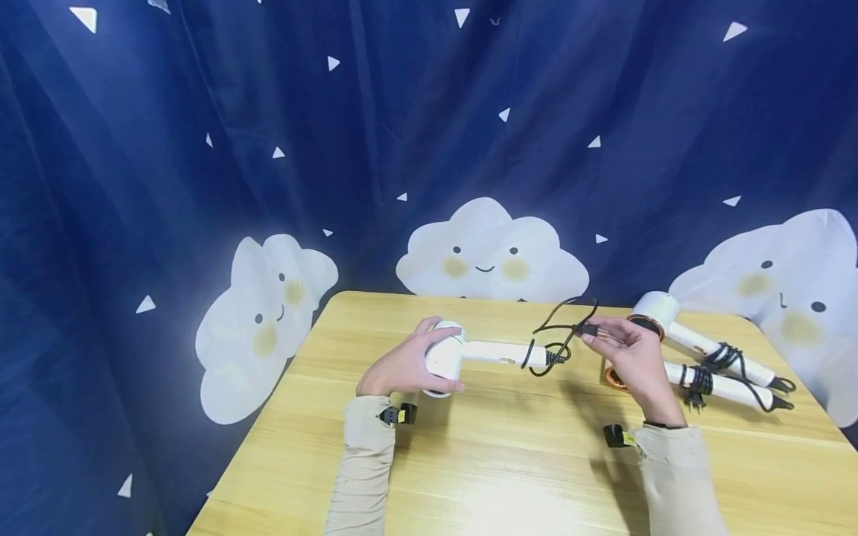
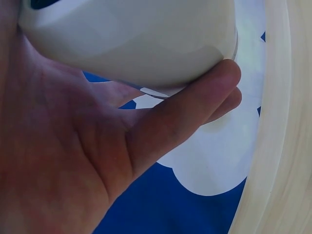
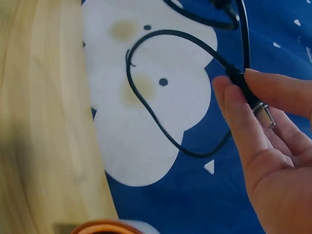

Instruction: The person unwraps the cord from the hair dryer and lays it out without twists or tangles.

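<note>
A white hair dryer (image 1: pixel 496 352) lies crosswise in the head view, its handle pointing right. My left hand (image 1: pixel 405 365) grips its round head, thumb on the near side and fingers over the far side. The left wrist view shows the dryer's smooth white body (image 2: pixel 146 39) against the fingers. Black cord (image 3: pixel 129 63) is partly wound at the handle's end and loops loosely toward my right hand (image 1: pixel 637 365). That hand pinches the cord's black plug (image 3: pixel 248 92) between thumb and fingers, metal prongs toward the palm.
Two more white hair dryers rest at the right of the wooden table (image 1: pixel 523 454): a far one (image 1: pixel 653 309) and a near one (image 1: pixel 727 388), both with cords wound round their handles. Behind the table hangs a blue curtain (image 1: pixel 375 149) with clouds.
</note>
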Motion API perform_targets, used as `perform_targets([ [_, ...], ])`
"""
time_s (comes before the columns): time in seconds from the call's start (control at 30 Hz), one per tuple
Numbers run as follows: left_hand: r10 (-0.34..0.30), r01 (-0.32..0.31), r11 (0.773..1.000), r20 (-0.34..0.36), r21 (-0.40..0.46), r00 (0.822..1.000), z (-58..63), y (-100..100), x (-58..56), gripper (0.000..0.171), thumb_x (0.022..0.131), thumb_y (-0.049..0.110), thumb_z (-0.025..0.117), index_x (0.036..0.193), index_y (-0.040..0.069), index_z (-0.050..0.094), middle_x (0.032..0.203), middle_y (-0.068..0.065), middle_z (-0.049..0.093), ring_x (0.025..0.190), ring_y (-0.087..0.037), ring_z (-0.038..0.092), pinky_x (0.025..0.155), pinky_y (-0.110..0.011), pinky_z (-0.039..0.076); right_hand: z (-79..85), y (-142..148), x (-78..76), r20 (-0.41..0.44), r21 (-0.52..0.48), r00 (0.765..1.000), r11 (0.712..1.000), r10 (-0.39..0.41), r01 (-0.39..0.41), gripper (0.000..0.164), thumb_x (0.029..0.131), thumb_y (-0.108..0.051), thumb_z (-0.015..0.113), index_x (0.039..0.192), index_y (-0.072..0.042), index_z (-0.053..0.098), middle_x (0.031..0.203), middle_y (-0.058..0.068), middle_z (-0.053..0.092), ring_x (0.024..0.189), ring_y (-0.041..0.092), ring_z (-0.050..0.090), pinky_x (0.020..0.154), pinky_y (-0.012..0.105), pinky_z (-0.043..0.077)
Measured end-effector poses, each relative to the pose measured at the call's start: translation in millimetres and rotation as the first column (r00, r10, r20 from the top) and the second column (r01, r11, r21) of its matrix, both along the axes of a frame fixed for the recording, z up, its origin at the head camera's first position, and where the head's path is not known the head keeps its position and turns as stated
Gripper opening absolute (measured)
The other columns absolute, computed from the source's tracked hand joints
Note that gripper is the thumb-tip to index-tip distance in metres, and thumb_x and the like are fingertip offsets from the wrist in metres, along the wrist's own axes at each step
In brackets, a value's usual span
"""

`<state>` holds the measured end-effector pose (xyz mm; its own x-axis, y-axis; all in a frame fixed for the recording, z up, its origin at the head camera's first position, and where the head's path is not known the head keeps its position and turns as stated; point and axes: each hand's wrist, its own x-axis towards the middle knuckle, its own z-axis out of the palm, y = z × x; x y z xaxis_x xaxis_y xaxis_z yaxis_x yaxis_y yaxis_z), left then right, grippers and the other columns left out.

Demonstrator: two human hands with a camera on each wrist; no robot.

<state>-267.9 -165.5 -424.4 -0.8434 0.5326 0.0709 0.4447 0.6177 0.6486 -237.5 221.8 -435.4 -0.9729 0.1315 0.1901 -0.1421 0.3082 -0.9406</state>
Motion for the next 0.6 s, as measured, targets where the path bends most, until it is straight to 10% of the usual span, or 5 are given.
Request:
perform_targets([
  [0.27, -0.003, 0.003, 1.000, -0.001, 0.008, 1.000, -0.4, 0.2, 0.7, 0.097, 0.065, 0.059, 0.090, 0.151, 0.036, 0.050, 0.164, -0.002, 0.031, 0.122, -0.027, 0.059, 0.090, -0.040, 0.054, 10.1, -13.8, 4.4, -0.151, -0.311, 0.988, 0.950, -0.012, -0.036, 0.028, 0.087, 0.002, 0.079, 0.114, 0.000, 0.073, 0.105, -0.018, 0.077, 0.093, -0.003, 0.074, 0.082, 0.012, 0.056],
  [0.6, 0.011, -0.011, 1.000, 0.002, 0.020, 1.000, -6.6, -1.5, -3.3, 0.099, 0.064, 0.061, 0.091, 0.151, 0.038, 0.050, 0.165, -0.002, 0.031, 0.123, -0.025, 0.059, 0.091, -0.040, 0.054, 25.0, -27.1, 16.1, -0.299, -0.339, 0.940, 0.902, 0.166, -0.267, 0.028, 0.089, 0.012, 0.071, 0.117, 0.012, 0.067, 0.101, -0.002, 0.082, 0.084, 0.014, 0.079, 0.081, 0.026, 0.061],
])
